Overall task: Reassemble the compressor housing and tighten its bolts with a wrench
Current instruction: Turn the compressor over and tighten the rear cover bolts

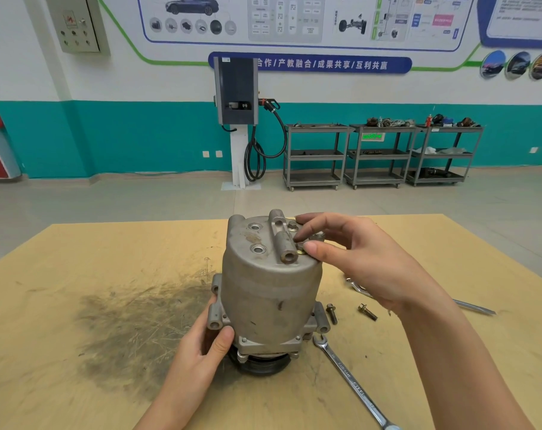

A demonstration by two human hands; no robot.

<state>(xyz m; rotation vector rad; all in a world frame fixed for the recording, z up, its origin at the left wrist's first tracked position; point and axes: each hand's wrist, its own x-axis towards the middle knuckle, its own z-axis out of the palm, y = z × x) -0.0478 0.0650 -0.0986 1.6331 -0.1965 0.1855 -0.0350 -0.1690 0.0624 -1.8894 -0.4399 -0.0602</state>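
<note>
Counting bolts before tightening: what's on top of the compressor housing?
One bolt head is seated; the right hand pinches another. Its fingers cover the rest.

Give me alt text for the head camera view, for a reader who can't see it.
A person's right hand pinches a bolt on top of an upright grey compressor housing while the left hand steadies its base. Two loose bolts and a wrench lie on the wooden table.
</note>
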